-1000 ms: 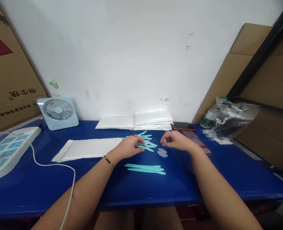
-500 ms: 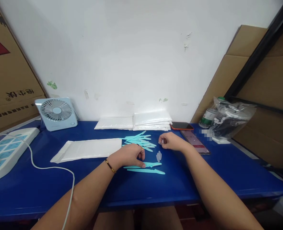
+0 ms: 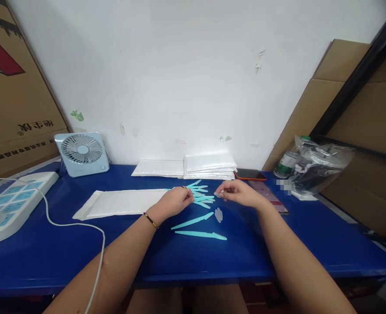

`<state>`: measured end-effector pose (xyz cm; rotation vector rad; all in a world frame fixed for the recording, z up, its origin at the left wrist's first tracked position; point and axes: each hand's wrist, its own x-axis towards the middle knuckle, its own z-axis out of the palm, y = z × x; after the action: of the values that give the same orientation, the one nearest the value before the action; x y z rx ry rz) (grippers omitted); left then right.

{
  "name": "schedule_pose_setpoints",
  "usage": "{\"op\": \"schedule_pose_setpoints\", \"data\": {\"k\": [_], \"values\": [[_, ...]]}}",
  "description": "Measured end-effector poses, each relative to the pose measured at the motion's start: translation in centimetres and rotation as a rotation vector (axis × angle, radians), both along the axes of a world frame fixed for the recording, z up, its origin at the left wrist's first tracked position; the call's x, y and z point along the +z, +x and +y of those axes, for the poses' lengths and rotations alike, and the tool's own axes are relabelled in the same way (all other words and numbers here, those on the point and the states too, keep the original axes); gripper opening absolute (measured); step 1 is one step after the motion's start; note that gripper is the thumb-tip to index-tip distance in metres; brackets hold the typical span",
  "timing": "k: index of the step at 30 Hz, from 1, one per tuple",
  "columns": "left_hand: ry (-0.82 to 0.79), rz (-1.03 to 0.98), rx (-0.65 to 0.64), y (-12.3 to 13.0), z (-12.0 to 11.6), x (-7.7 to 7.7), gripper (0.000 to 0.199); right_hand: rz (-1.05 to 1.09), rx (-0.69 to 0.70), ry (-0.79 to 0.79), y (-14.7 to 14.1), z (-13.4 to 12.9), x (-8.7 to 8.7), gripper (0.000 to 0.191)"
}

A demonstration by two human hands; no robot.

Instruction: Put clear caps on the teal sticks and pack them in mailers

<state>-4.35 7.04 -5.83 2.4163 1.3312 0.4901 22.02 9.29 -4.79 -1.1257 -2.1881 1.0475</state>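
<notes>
My left hand (image 3: 176,201) is closed at a fanned pile of turquoise eyebrow razors (image 3: 201,189), its fingertips pinching a razor whose end points right. Part of the pile is hidden behind that hand. My right hand (image 3: 237,193) pinches a small clear plastic blade cap (image 3: 217,194) just right of the pile. Below it, a few more clear caps (image 3: 218,215) lie on the blue table (image 3: 245,253). Two separate razors rest nearer me, a tilted upper razor (image 3: 192,221) and a lower razor (image 3: 199,235). A white padded mailer (image 3: 124,203) lies flat under my left wrist's far side.
Stacked white mailers (image 3: 209,163) lie against the wall. Two phones, one with an orange edge (image 3: 250,175) and a larger phone (image 3: 271,197), are at right, near a bottle (image 3: 286,163) and plastic bag (image 3: 323,161). A fan (image 3: 82,152), power strip (image 3: 19,205) and white cable (image 3: 69,225) occupy the left.
My left hand has left the nearer pair of razors and moved up to the pile. The upper razor of that pair now lies tilted. My right hand stays near the pile with the cap.
</notes>
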Motion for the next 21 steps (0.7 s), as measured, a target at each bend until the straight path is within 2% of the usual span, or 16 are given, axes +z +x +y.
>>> {"op": "schedule_pose_setpoints", "data": {"k": [8,11,14,16,18,21], "values": [[0.047,-0.039,-0.04,0.1,0.2,-0.5,0.03,0.007,0.049,-0.017,-1.2,0.0,-0.9,0.029],[0.099,-0.026,0.002,0.4,0.4,-0.6,0.025,0.02,0.033,0.017,-2.1,0.0,-1.3,0.029],[0.193,-0.025,0.118,0.7,0.3,-0.2,0.02,-0.016,-0.081,0.176,-2.0,0.2,-1.1,0.027],[0.227,-0.037,0.154,0.7,0.0,0.0,0.023,-0.071,-0.107,0.304,-1.4,0.2,-0.6,0.023],[0.155,-0.025,0.08,0.7,-0.6,0.2,0.028,-0.152,-0.006,0.307,-0.6,0.0,-0.1,0.019],[-0.037,0.045,-0.096,0.7,-1.4,0.1,0.031,-0.27,0.198,0.144,-0.1,-0.3,0.2,0.024]]}}
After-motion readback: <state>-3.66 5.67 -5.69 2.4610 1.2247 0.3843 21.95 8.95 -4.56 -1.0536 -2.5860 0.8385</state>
